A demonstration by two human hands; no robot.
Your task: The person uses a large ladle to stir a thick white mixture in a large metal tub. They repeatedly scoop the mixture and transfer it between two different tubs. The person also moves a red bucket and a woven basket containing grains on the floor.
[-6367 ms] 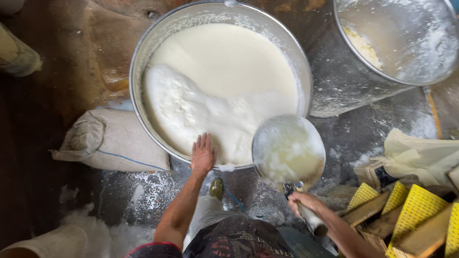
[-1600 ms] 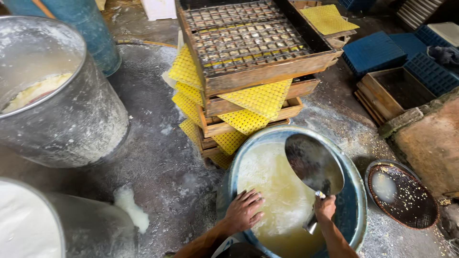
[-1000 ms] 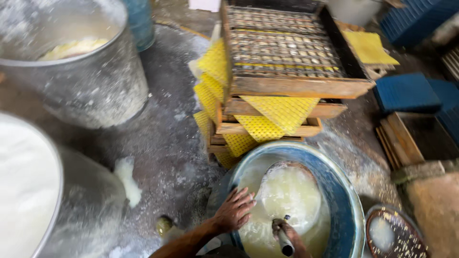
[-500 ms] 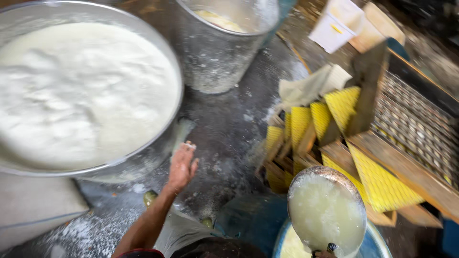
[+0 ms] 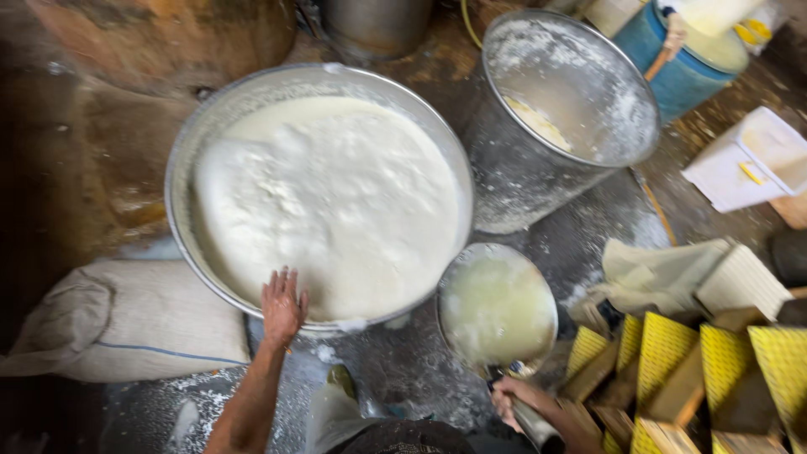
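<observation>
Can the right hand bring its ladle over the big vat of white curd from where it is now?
Probably yes: the right hand holds the ladle just beside the vat rim, with nothing between them.

A wide round metal vat (image 5: 181,160) filled with white curd stands on the floor (image 5: 580,244) at the centre-left. The left hand (image 5: 282,304) rests on its near rim. Just right of that, the right hand (image 5: 514,398) grips the handle of a round metal ladle pan (image 5: 498,309) of pale liquid, held beside the vat. Behind the pan stands a tall flour-dusted metal drum (image 5: 538,181), with a blue plastic barrel (image 5: 685,80) further right. A stuffed cloth sack (image 5: 126,324) lies left of the vat; yellow perforated mats in wooden frames (image 5: 672,353) sit at the right.
</observation>
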